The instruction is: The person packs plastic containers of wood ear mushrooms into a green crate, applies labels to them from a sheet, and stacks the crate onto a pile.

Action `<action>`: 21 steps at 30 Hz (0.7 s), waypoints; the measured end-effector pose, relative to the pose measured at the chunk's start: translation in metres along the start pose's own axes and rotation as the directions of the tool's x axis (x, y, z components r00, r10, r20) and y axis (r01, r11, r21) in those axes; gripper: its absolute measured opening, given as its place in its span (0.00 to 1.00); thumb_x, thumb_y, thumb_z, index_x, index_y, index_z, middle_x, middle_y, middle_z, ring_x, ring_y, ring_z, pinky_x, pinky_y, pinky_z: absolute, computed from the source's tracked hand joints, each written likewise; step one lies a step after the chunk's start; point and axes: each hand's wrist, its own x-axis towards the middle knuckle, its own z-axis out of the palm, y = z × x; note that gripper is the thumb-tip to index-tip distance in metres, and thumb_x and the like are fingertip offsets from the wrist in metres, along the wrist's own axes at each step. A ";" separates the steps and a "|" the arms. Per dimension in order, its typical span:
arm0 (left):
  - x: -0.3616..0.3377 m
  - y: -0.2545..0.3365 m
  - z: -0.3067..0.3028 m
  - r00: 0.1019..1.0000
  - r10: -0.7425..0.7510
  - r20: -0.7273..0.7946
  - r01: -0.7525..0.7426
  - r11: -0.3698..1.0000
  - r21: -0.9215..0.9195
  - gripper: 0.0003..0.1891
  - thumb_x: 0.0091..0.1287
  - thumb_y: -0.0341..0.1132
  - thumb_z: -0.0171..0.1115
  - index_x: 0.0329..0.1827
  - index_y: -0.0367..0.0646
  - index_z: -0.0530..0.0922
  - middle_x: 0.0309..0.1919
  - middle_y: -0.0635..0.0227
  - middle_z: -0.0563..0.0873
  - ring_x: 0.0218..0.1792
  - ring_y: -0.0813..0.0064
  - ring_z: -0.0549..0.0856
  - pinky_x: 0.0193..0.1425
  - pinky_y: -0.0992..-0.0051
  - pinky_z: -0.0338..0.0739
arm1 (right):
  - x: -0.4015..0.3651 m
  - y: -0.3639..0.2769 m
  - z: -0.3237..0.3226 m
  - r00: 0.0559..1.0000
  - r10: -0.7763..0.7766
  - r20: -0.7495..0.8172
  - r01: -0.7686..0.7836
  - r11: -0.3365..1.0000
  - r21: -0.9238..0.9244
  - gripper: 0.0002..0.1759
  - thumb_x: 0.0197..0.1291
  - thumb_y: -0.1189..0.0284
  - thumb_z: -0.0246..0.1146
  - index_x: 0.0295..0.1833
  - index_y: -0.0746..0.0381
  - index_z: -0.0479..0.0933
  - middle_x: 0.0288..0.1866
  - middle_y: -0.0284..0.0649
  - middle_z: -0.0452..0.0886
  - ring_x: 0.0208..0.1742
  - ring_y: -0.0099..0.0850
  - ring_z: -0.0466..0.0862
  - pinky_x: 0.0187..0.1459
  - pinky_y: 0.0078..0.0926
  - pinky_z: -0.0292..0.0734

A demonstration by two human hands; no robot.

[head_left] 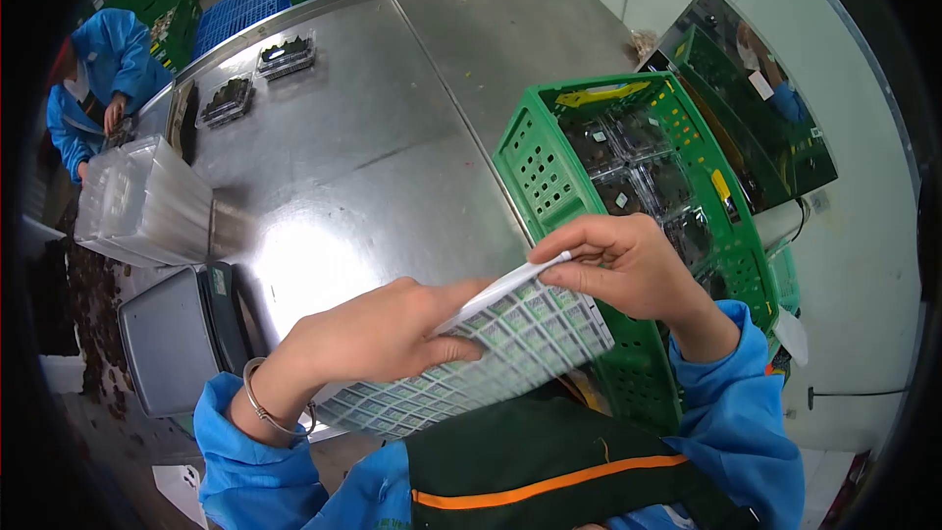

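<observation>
A sheet of small green-and-white labels (520, 353) is held in both hands above the front edge of the steel table. My left hand (378, 334) grips its upper edge, thumb on the printed face and fingers behind. Near the other end, my right hand (623, 265) pinches the folded or curled white edge between thumb and fingers. The sheet hangs tilted in front of my dark apron (530, 451). Just beyond my right hand stands a green crate (540, 152) with several clear plastic packs (618, 177) of dark contents inside.
Two clear packs (228, 101) lie on the steel table (363, 108). At left are stacked clear containers (162, 201) and a grey flat-topped device or tray (172, 334). A co-worker (113, 59) in blue handles something there. A dark reflective panel (770, 103) is on the right wall.
</observation>
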 end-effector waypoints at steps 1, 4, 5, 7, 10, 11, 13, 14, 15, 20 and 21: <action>0.002 -0.008 0.004 0.956 0.193 -0.222 -0.183 0.981 0.064 0.30 0.52 0.33 0.67 0.60 0.44 0.66 0.30 0.54 0.83 0.31 0.55 0.83 0.36 0.65 0.77 | 0.001 -0.001 -0.001 0.999 -0.007 -0.049 0.004 0.997 -0.073 0.11 0.57 0.77 0.61 0.46 0.67 0.75 0.35 0.40 0.82 0.36 0.19 0.80 0.36 0.15 0.75; -0.005 -0.012 -0.004 0.828 0.245 -0.504 -0.260 0.965 0.041 0.28 0.47 0.28 0.70 0.54 0.41 0.74 0.35 0.59 0.84 0.34 0.70 0.84 0.37 0.73 0.79 | -0.004 0.002 0.000 0.969 -0.028 -0.246 0.012 0.998 -0.065 0.06 0.57 0.76 0.61 0.38 0.67 0.76 0.30 0.38 0.81 0.32 0.19 0.80 0.33 0.15 0.74; -0.005 -0.017 -0.005 0.829 0.186 -0.527 -0.277 0.956 -0.098 0.24 0.49 0.28 0.69 0.52 0.40 0.76 0.33 0.60 0.84 0.34 0.73 0.84 0.37 0.75 0.79 | -0.007 0.002 0.000 0.968 -0.023 -0.250 0.006 0.998 -0.068 0.06 0.57 0.76 0.61 0.38 0.67 0.76 0.30 0.38 0.81 0.32 0.19 0.80 0.33 0.15 0.74; -0.009 -0.015 -0.010 0.877 0.078 -0.474 -0.182 0.967 -0.179 0.19 0.51 0.27 0.68 0.48 0.39 0.79 0.31 0.61 0.85 0.32 0.77 0.84 0.37 0.78 0.79 | -0.009 0.001 -0.001 0.978 -0.018 -0.209 -0.029 0.976 -0.216 0.05 0.58 0.76 0.60 0.37 0.67 0.75 0.26 0.35 0.79 0.30 0.18 0.79 0.31 0.14 0.73; -0.009 -0.015 -0.017 0.937 -0.014 -0.350 -0.051 0.983 -0.175 0.20 0.53 0.29 0.67 0.50 0.39 0.77 0.33 0.58 0.85 0.31 0.77 0.84 0.35 0.78 0.78 | 0.001 0.009 0.008 0.966 -0.091 -0.243 0.080 0.995 -0.054 0.06 0.57 0.76 0.62 0.36 0.68 0.75 0.23 0.32 0.77 0.26 0.15 0.75 0.26 0.14 0.69; -0.009 -0.016 -0.015 0.937 -0.014 -0.348 -0.052 0.983 -0.178 0.20 0.53 0.29 0.67 0.50 0.39 0.77 0.33 0.58 0.85 0.31 0.77 0.84 0.35 0.78 0.78 | 0.002 0.009 0.011 0.957 -0.043 -0.287 0.080 0.990 0.119 0.06 0.56 0.76 0.62 0.36 0.68 0.75 0.23 0.32 0.76 0.25 0.14 0.74 0.25 0.14 0.68; -0.007 -0.018 -0.011 0.886 0.125 -0.447 -0.245 0.944 -0.221 0.22 0.52 0.30 0.68 0.51 0.40 0.77 0.34 0.58 0.85 0.32 0.77 0.84 0.33 0.78 0.78 | 0.000 0.005 0.004 0.964 -0.068 -0.255 0.061 0.998 -0.034 0.06 0.55 0.76 0.63 0.35 0.67 0.75 0.23 0.33 0.76 0.24 0.14 0.74 0.25 0.14 0.68; -0.006 -0.016 -0.010 0.886 0.127 -0.447 -0.247 0.943 -0.221 0.22 0.52 0.30 0.68 0.51 0.40 0.77 0.34 0.58 0.85 0.32 0.77 0.84 0.33 0.78 0.78 | -0.001 0.002 0.001 0.971 -0.090 -0.219 0.049 0.981 -0.186 0.07 0.55 0.75 0.64 0.35 0.67 0.75 0.22 0.33 0.76 0.24 0.14 0.73 0.24 0.15 0.67; -0.005 -0.011 -0.009 0.846 0.172 -0.505 -0.255 0.962 -0.098 0.21 0.51 0.30 0.68 0.50 0.39 0.77 0.35 0.59 0.85 0.33 0.76 0.85 0.33 0.78 0.79 | -0.002 0.001 0.000 0.972 -0.088 -0.220 0.047 0.981 -0.188 0.07 0.55 0.75 0.64 0.35 0.67 0.75 0.22 0.33 0.76 0.24 0.14 0.73 0.24 0.15 0.67; 0.001 -0.021 -0.003 0.739 0.189 -0.647 -0.287 0.957 -0.048 0.15 0.51 0.30 0.68 0.43 0.36 0.81 0.33 0.59 0.85 0.30 0.75 0.85 0.33 0.79 0.79 | -0.008 0.003 0.000 0.961 -0.248 -0.123 0.147 0.834 -0.531 0.09 0.57 0.72 0.61 0.33 0.67 0.74 0.20 0.37 0.74 0.21 0.27 0.74 0.25 0.19 0.68; 0.001 -0.020 -0.002 0.739 0.189 -0.646 -0.288 0.956 -0.050 0.15 0.51 0.30 0.68 0.43 0.36 0.81 0.33 0.59 0.85 0.30 0.75 0.85 0.33 0.79 0.79 | -0.007 0.004 -0.001 0.961 -0.246 -0.123 0.145 0.834 -0.532 0.09 0.57 0.72 0.61 0.33 0.67 0.74 0.20 0.37 0.74 0.21 0.27 0.74 0.25 0.19 0.68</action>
